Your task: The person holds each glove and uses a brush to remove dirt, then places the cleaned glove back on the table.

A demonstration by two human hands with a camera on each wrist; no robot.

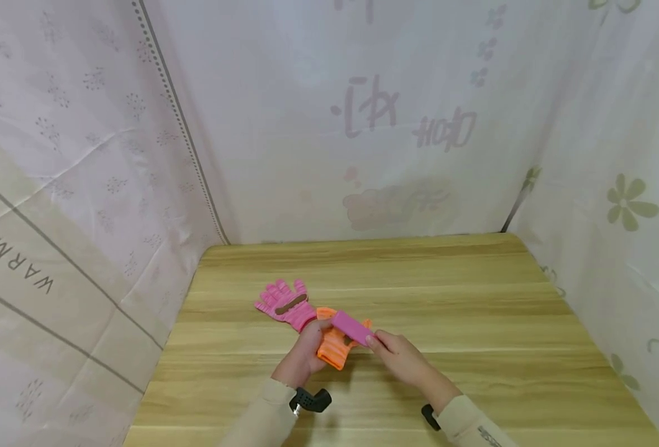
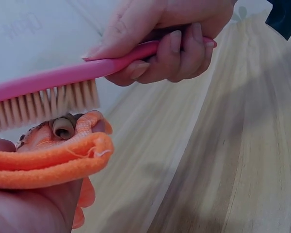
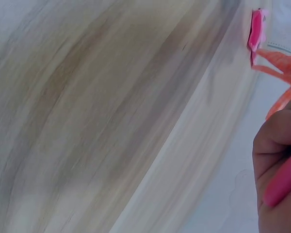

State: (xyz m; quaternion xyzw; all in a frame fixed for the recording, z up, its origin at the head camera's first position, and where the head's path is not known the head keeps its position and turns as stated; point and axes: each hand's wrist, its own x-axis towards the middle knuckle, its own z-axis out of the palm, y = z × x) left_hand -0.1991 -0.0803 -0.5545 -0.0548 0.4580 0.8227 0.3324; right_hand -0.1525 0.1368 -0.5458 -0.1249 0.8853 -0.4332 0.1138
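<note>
My right hand (image 1: 400, 358) grips the handle of a pink brush (image 1: 350, 326), its fingers curled round it in the left wrist view. The pale bristles (image 2: 43, 107) point down, right over an orange knitted glove (image 1: 333, 351). My left hand (image 1: 307, 349) holds that glove from below, with the thumb laid on top and the folded cuff toward me. On the glove, beneath the bristles, sits a brown curled patch (image 2: 64, 127). The brush head hides part of the glove in the head view. Only the handle's end (image 3: 281, 189) shows in the right wrist view.
A pink knitted glove (image 1: 286, 303) with a brown strip (image 1: 291, 304) across it lies flat on the wooden table (image 1: 446, 292), just beyond my left hand. Patterned cloth (image 1: 284, 136) hangs around the table at the back and both sides.
</note>
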